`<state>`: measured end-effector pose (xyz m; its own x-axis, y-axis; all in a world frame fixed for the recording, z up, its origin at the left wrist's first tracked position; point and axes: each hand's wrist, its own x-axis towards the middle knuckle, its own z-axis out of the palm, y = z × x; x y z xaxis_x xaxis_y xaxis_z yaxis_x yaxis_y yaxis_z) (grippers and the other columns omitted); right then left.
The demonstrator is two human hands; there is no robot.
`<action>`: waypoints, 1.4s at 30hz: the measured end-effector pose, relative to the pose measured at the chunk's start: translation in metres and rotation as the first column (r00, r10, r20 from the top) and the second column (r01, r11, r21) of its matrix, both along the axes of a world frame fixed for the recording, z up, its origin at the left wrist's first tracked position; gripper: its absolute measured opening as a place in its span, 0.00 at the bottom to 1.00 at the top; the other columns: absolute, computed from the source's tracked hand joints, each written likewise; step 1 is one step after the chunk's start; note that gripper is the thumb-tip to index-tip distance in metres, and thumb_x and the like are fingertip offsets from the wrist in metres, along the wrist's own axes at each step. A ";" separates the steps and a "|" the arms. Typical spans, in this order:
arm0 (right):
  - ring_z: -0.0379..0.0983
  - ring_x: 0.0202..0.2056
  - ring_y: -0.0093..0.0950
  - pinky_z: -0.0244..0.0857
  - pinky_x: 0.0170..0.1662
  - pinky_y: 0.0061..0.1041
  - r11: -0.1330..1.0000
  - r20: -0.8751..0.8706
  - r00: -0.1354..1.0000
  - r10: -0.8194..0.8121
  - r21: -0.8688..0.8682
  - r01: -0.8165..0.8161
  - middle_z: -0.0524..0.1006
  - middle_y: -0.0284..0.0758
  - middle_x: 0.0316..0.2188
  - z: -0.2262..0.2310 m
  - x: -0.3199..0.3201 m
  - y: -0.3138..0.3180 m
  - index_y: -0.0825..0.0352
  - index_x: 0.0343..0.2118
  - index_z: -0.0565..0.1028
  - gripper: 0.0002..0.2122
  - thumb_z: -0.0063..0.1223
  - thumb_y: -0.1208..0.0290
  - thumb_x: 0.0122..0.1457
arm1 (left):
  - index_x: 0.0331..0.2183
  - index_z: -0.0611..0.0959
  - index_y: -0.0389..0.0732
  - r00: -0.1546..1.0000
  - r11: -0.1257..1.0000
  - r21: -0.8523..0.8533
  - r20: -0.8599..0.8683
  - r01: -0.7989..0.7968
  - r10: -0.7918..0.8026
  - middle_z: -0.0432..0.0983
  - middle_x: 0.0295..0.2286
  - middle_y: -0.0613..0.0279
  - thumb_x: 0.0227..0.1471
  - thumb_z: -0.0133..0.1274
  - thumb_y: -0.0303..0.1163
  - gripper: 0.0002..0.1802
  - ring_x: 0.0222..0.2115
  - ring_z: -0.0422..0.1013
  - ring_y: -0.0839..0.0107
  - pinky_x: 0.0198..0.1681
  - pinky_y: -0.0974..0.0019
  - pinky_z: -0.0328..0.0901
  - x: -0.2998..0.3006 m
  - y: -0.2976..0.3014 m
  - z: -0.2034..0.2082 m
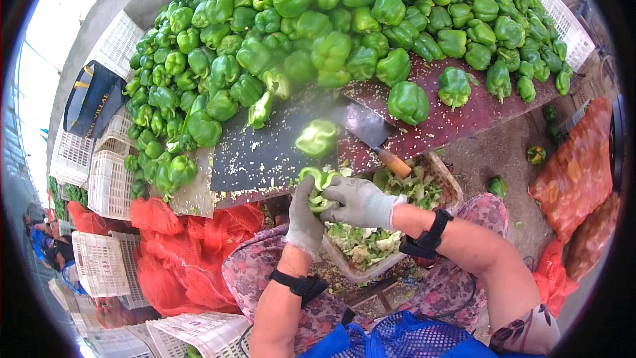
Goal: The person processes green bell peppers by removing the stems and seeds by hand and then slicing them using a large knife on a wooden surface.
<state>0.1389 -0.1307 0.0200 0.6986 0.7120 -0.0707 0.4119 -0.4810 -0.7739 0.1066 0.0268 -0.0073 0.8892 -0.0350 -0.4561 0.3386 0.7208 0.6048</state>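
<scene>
My left hand [306,222] and my right hand [361,203], both in pale grey gloves, are closed around a cut green bell pepper [317,179]. They hold it just off the near edge of the table. Behind it, a cut pepper half [316,138] shows its pale inside on the dark, seed-strewn board [255,156]. To the right of that half lies a cleaver [368,126], its wooden handle jutting over the edge. Below my hands a pale bin [358,274] holds leafy-looking pale green scraps.
A large heap of whole green peppers [311,26] covers the far table. Red mesh bags [192,258] and white plastic crates [99,262] stand at left, with a dark bag [95,101] above. Filled net sacks [575,171] lean at right; a loose pepper [497,186] is on the floor.
</scene>
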 end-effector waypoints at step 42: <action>0.74 0.33 0.44 0.66 0.36 0.39 0.926 -0.097 0.934 -0.343 0.128 0.354 0.77 0.45 0.29 0.025 0.022 -0.029 0.68 0.28 0.77 0.16 0.51 0.56 0.59 | 0.50 0.72 0.39 0.981 0.982 -0.048 0.059 -0.181 0.184 0.73 0.45 0.59 0.59 0.45 0.35 0.19 0.45 0.71 0.65 0.50 0.59 0.67 -0.006 -0.016 0.011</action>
